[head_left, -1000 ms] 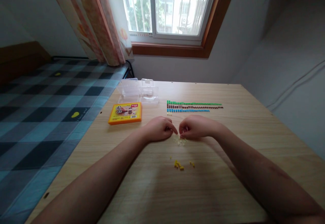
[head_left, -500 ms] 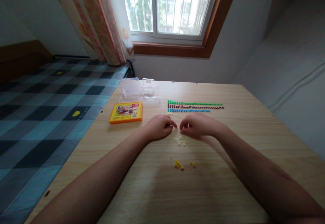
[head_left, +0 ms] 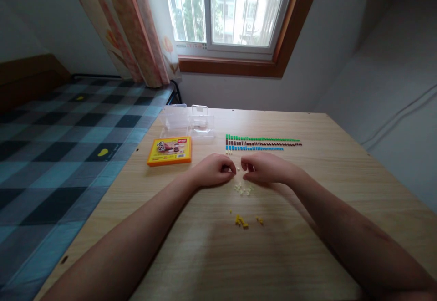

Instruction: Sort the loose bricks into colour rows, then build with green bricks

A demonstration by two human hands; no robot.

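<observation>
My left hand [head_left: 213,170] and my right hand [head_left: 264,168] rest on the wooden table [head_left: 307,228], fingertips nearly meeting, fingers curled in a pinch. A tiny pale piece [head_left: 238,169] shows between the fingertips; which hand holds it I cannot make out. Just below lies a small heap of pale yellowish pieces [head_left: 243,189]. Nearer me sit a few darker yellow pieces [head_left: 241,221]. Beyond the hands run three neat rows of small bricks: green [head_left: 262,138], brown [head_left: 263,143], blue [head_left: 254,148].
An orange box [head_left: 170,150] lies left of the rows, with a clear plastic case [head_left: 187,125] open behind it. A bed with a blue checked cover [head_left: 61,146] borders the table's left edge. A window and curtain stand behind; a white wall runs along the right.
Both hands have lifted slightly away from the pale heap and moved a little farther from me, fingertips closer together. The pale heap now shows fully below them.
</observation>
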